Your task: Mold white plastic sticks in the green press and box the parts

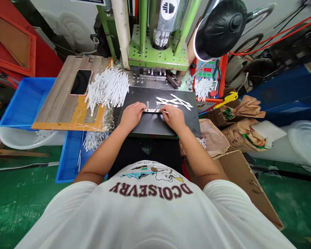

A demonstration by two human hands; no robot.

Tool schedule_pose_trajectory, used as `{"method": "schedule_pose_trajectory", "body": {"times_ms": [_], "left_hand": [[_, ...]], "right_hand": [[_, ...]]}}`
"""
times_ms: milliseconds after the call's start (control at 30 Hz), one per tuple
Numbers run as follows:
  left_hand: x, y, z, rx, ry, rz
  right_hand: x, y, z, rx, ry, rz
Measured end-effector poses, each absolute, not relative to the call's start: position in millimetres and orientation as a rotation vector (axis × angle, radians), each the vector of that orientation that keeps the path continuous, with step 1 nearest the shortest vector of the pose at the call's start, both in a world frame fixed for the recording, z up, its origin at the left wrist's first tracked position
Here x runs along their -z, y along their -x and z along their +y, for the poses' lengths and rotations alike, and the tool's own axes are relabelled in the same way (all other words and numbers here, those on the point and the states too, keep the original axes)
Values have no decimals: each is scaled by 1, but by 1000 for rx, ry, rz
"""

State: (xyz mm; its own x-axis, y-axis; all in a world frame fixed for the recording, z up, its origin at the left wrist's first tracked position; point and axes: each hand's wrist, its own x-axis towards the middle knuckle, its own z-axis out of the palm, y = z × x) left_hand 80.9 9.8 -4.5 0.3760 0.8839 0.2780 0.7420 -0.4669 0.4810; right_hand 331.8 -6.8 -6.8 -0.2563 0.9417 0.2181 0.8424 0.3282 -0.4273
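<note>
On the black plate (155, 125) in front of me lies a slotted metal bar (153, 110) with small pale pieces along it, one standing upright near its left end. My left hand (131, 116) is closed at the bar's left end, thumb and fingertips pinched on it. My right hand (174, 117) is closed at the other end, its fingertips around a thin white strip whose end just shows. Just behind the right hand, several loose white strips (175, 101) lie crossed on the plate. To the left is a big heap of white strips (110, 84).
A green press (159, 58) stands behind the plate, with a black lamp (220, 29) at its right. A phone (81, 82) lies on the wooden board (58, 93). More strips sit by a red control box (221, 77). Blue bins (28, 100) and a cardboard box (248, 186) flank me.
</note>
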Motion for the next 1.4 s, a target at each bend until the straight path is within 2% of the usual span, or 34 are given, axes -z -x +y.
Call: {"method": "schedule_pose_trajectory", "body": {"times_ms": [167, 333, 467, 567, 667, 833, 1100, 1233, 1400], "left_hand": [[11, -78, 2, -949, -2236, 1396], [13, -68, 12, -1108, -2134, 1354], [5, -78, 69, -924, -2184, 1294], [2, -105, 120, -657, -2254, 1130], [4, -138, 149, -541, -2269, 966], [6, -167, 150, -547, -2269, 924], [6, -154, 139, -622, -2200, 1037], [10, -150, 143, -630, -2148, 1002], [12, -148, 144, -618, -2136, 1023]], "right_hand": [[3, -349, 7, -332, 1517, -2151], [14, -401, 34, -217, 2044, -1580], [25, -423, 47, -291, 2184, -1523], [24, -417, 58, -287, 2194, -1575], [17, -406, 71, -314, 2146, -1655], [4, -400, 87, -496, 1987, -1868], [9, -402, 95, -428, 1810, -1775], [10, -402, 87, -512, 1677, -1926], [9, -400, 75, -553, 1722, -2072]]}}
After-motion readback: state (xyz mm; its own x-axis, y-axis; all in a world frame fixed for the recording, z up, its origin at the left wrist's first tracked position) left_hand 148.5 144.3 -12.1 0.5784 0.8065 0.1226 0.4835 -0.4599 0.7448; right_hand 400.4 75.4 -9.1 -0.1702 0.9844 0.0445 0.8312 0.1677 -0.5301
